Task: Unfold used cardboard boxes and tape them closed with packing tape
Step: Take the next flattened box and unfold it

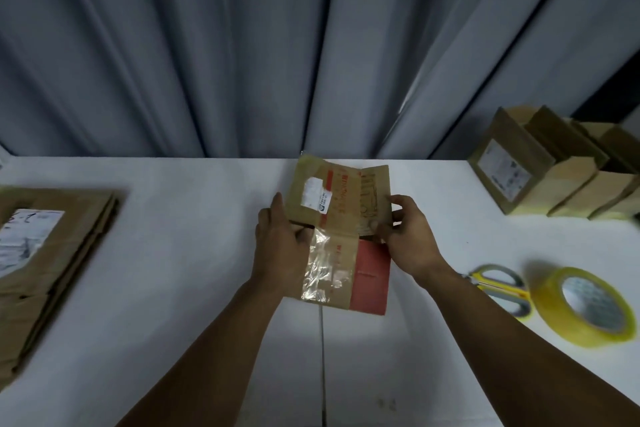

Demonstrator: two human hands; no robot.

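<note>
A small flattened brown cardboard box (341,198) with red print and a white label was held over the middle of the white table (173,253), tilted towards the camera. The left hand (280,236) gripped its left edge, fingers curled round the board. The right hand (405,232) pinched the right edge, thumb on the printed face and fingers behind. Both hands hid parts of the box's side edges. A crinkled strip of old clear tape (325,263) hung down one lower flap, just beside a red flap (370,274).

On the table's left side, well apart from the hands, lay a stack of flattened brown cardboard boxes (52,253), the top one bearing a white shipping label. At the far right stood a row of opened-up brown cardboard boxes (540,170), leaning close together. Near the right forearm lay yellow-handled scissors (498,284), their blades hidden behind that arm, and a roll of yellowish packing tape (585,305) lay against the handles. A grey pleated curtain (242,45) hung behind the table's far edge.
</note>
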